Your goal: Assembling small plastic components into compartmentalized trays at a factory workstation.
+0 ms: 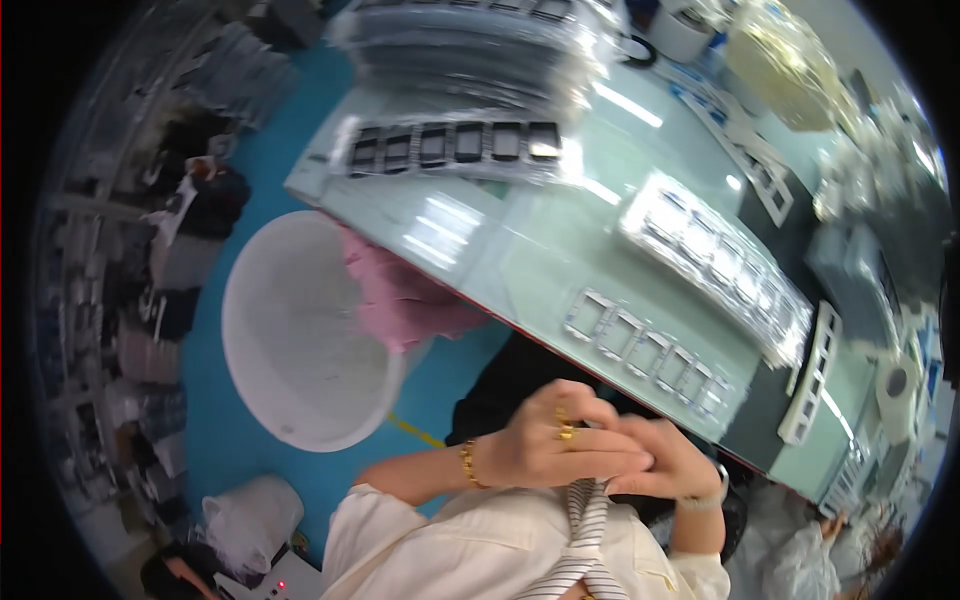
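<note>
Together, left hand [553, 440] touching right hand [668, 462]

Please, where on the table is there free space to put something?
The table has a bare patch between the wrapped black frames and the silvery package. Crowded: stacked packages beyond those frames, plastic bags at upper right.

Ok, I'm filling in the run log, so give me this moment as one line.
left hand, right hand: fingers touching | held item: cannot tell | table: plastic-wrapped packs | beside it: white bin
</note>
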`<action>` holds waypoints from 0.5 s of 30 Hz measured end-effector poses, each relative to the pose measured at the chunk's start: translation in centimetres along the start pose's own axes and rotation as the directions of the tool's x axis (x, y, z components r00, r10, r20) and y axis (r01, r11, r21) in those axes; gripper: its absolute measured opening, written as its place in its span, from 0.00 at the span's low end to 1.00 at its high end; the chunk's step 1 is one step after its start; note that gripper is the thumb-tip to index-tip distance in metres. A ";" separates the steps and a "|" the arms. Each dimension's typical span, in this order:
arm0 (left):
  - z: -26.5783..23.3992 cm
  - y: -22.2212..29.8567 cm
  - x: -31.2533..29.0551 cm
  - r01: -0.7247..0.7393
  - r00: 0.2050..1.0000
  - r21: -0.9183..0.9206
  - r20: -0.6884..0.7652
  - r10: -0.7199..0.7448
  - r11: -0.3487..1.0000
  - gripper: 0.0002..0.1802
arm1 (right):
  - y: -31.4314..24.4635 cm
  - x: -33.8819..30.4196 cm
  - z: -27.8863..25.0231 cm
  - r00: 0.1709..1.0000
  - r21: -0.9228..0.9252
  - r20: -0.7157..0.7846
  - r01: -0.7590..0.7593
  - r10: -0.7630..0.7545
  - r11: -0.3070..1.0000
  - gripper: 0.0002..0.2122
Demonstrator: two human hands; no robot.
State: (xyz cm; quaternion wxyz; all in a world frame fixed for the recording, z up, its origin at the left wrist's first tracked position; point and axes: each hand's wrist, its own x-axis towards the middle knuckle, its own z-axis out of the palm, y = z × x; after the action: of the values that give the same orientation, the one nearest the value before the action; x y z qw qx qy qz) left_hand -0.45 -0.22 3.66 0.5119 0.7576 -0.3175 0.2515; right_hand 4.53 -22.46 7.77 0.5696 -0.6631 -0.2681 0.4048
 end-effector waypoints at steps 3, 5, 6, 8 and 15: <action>-0.7 -0.8 0.4 0.159 0.986 0.102 -0.064 -0.153 0.982 0.13 | -0.2 -6.4 -0.5 0.961 -0.465 -0.136 -0.277 0.241 0.841 0.16; -3.8 -3.2 -0.4 0.273 0.948 0.228 -0.229 -0.221 0.935 0.10 | -0.5 -11.3 -1.1 0.920 -0.562 -0.175 -0.385 0.350 0.732 0.11; -4.6 -4.8 -1.7 0.470 0.817 0.100 -0.425 -0.389 0.877 0.08 | -2.5 -11.0 -0.6 0.864 -0.490 -0.279 -0.503 0.419 0.712 0.10; -7.8 -8.3 -3.1 0.627 0.545 -0.003 -0.712 -0.442 0.779 0.06 | -2.8 -12.3 -0.1 0.616 -0.256 -0.476 -0.780 0.628 0.571 0.09; -18.0 -16.9 -7.4 0.793 0.541 0.357 -0.785 -0.301 0.494 0.14 | 18.6 -36.5 -1.0 0.246 0.014 -0.785 -0.911 0.568 0.413 0.16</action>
State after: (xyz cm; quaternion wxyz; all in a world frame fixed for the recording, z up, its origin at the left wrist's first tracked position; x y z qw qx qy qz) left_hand 5.99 22.91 -5.69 0.3215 0.8171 0.2705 0.3947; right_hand -15.82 -56.65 -1.85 0.1773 -0.9134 0.2398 0.2770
